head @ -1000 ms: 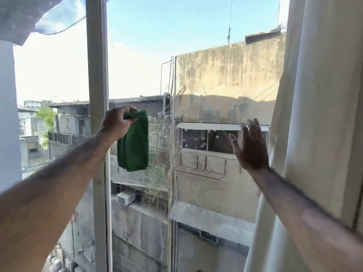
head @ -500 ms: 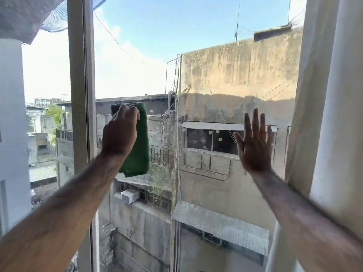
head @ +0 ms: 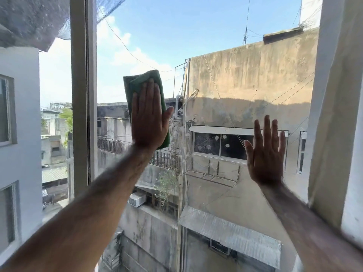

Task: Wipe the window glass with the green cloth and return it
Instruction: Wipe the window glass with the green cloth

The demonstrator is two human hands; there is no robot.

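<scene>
The left hand (head: 150,116) lies flat with its fingers together and its thumb out to the right, pressing the folded green cloth (head: 144,83) against the window glass (head: 216,79); nothing is pinched, the palm simply pins the cloth to the pane. The cloth sits in the left part of the pane, just right of the upright window frame (head: 83,95), with its top edge showing above the fingertips and a strip below the heel of the palm. The right hand (head: 265,154) is empty, fingers spread, apparently braced flat on the glass near the curtain (head: 334,114) on the right. Wiping seems to be under way rather than finished: pale spots and smears show on the glass by the right hand, so that side likely needs passes yet. Returning the cloth remains undone, and its resting place is out of view.
</scene>
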